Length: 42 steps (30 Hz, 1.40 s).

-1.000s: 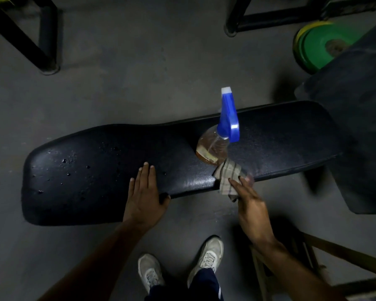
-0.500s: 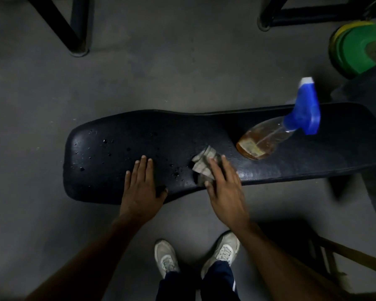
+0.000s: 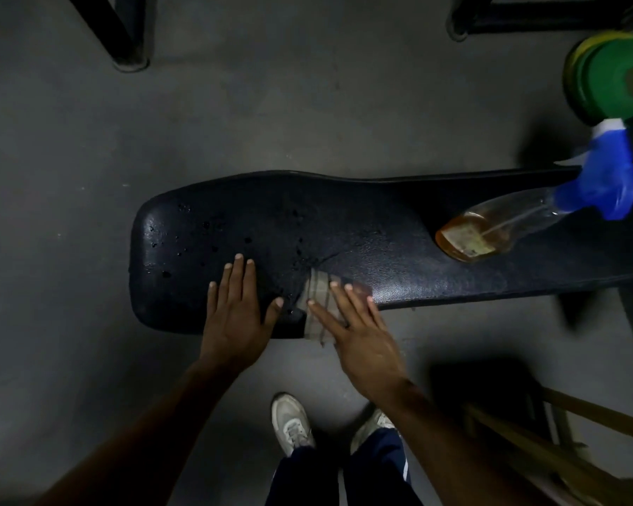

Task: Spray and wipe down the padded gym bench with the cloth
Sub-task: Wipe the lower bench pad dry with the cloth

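The black padded bench (image 3: pixel 362 228) runs left to right across the view, with droplets on its left end. My left hand (image 3: pixel 236 308) lies flat on the near edge of the pad, fingers apart, holding nothing. My right hand (image 3: pixel 359 330) presses a checked grey cloth (image 3: pixel 317 301) flat against the pad's near edge, just right of my left thumb. A clear spray bottle (image 3: pixel 490 228) with amber liquid and a blue trigger head stands on the bench to the right, apart from both hands.
Grey concrete floor surrounds the bench. Green and yellow weight plates (image 3: pixel 614 78) sit at the upper right. Black metal frame legs (image 3: pixel 125 38) stand at the top left and top right. A wooden frame (image 3: pixel 563 451) lies at the lower right. My white shoes (image 3: pixel 293 421) are below the bench.
My right hand has slid the cloth leftward along the pad, from beside the bottle toward my left hand. My left hand stayed planted. The view has shifted left.
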Motion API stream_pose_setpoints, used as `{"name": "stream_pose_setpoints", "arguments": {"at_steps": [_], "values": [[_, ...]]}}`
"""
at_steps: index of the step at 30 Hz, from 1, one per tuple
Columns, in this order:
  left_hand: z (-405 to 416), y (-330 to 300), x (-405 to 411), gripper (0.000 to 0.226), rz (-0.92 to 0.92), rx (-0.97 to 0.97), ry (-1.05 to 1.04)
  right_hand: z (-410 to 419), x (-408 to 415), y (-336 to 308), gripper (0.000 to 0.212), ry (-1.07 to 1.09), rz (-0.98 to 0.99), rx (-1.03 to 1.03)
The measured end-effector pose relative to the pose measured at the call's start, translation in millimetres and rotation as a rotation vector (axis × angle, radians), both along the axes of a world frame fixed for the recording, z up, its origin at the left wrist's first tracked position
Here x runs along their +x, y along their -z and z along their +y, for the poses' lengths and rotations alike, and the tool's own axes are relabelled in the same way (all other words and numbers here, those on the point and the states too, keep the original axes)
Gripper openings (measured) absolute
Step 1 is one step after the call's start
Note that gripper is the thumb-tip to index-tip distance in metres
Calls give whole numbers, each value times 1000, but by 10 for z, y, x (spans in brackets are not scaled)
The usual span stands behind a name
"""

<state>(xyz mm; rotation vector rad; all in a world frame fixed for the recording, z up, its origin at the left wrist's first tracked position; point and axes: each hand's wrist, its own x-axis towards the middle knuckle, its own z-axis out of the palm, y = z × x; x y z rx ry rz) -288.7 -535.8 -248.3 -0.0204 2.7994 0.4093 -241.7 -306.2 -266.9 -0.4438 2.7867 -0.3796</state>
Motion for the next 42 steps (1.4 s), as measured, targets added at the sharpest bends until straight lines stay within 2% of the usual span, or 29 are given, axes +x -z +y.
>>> {"name": "stream_pose_setpoints", "arguments": {"at_steps": [2,5,9,11,13,17,19,21,27,29,33,35,38,42], "values": [[-74,4,-79,85,12,-7,14,207,-4,4,97,93,-47,10],[-213,35,-206,81,37,-24,28,365,-168,-37,86,263,-51,-14],[-390,109,-291,82,24,-22,5,100,-636,-53,76,464,-72,-93],[-444,140,-280,83,11,-11,15,-168,-779,-45,73,433,-59,-107],[-451,160,-276,83,-14,-1,22,-421,-730,-37,74,286,-9,-106],[-410,148,-308,83,-62,20,-4,-521,-333,-75,91,118,-19,-65],[-432,142,-317,84,-80,29,6,-365,-215,-112,96,154,-35,-16],[-443,147,-308,85,-95,29,19,-135,-247,-129,91,254,-37,-16],[-346,162,-312,94,-124,-37,7,16,-1060,-75,73,607,-38,-58],[-359,139,-336,95,-153,-35,13,-203,-1322,-75,70,574,-42,-94],[-372,104,-388,96,-227,-35,16,-686,-1335,-116,70,192,-8,-117],[-365,92,-375,97,-235,-43,21,-703,-1162,-114,74,70,-9,-97],[-372,80,-371,98,-236,-43,19,-349,-983,-91,80,101,14,-39],[-351,102,-360,98,-226,-64,1,202,-1242,-79,76,347,0,-13]]}}
